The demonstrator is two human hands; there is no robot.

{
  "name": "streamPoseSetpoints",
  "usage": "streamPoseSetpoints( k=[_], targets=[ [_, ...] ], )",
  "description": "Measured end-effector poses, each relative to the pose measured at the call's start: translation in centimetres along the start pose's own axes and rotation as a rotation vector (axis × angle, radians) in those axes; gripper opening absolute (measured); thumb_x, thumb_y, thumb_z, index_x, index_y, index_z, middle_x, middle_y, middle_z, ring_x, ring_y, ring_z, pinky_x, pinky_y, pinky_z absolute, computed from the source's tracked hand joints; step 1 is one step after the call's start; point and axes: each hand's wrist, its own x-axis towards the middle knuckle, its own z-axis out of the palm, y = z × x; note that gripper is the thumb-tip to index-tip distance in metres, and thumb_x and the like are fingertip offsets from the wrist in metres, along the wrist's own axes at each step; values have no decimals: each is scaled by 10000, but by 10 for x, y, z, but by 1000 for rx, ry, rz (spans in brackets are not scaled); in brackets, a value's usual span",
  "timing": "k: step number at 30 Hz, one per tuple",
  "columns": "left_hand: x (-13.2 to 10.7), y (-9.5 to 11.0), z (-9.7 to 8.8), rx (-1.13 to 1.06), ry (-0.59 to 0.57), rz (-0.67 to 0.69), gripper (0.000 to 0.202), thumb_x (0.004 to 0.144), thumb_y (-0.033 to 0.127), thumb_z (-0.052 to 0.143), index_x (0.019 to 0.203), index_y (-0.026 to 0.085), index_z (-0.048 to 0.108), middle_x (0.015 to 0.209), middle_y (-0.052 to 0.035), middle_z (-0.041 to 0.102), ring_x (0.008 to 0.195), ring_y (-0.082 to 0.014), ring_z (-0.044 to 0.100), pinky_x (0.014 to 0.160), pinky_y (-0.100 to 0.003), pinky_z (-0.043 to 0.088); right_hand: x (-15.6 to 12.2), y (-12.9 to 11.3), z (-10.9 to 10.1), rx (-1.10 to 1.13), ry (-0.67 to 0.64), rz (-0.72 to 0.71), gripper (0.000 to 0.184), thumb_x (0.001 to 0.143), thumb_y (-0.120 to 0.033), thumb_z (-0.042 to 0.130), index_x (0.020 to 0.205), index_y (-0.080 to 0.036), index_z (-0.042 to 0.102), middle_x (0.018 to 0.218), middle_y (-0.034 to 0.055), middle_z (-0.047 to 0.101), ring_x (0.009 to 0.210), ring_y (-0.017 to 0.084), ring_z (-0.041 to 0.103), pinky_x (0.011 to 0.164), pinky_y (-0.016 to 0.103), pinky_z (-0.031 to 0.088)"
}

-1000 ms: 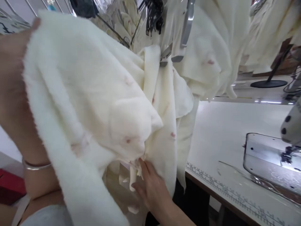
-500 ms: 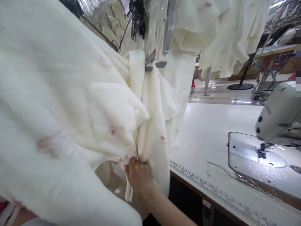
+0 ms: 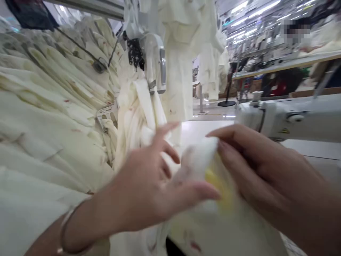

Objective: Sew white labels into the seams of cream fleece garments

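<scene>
Both my hands are raised close to the camera over a piece of cream fabric (image 3: 202, 167) with a blurred yellow patch. My right hand (image 3: 263, 174) has its fingers curled onto the top edge of that piece. My left hand (image 3: 154, 188), a bangle on its wrist, has its fingers spread, the thumb lying along the fabric's lower side. More of the cream cloth (image 3: 218, 234) hangs down below my hands. Motion blurs the fabric and my fingertips.
A thick stack of cream garment pieces (image 3: 48, 117) hangs clipped on the left, under a rail with a grey clamp (image 3: 157, 64). A white sewing machine (image 3: 290, 115) stands on the white table (image 3: 314, 149) at right. Further tables and a person sit far behind.
The big fluffy cream piece that filled the left is gone from in front of me. Both hands have come up together on a smaller piece, and my view has swung up and right.
</scene>
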Motion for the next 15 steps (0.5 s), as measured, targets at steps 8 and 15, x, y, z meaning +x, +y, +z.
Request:
streamPoseSetpoints(
  k=[8,15],
  targets=[
    [73,32,53,111,-152,424,316,747,108,521,1003,206,677,954,-27,671,900,-186,607,833,-316,483,-73,26,15,-230,139,24,159,947,-221,398,1063,-243,505,854,32,604,732,165,595,640,271,495],
    [83,43,53,53,-64,397,292,788,156,508,952,274,719,897,12,673,860,-171,597,797,-298,449,-148,18,60,253,-316,328,98,904,-215,480,909,-223,577,879,19,596,845,130,609,747,204,507]
  ],
)
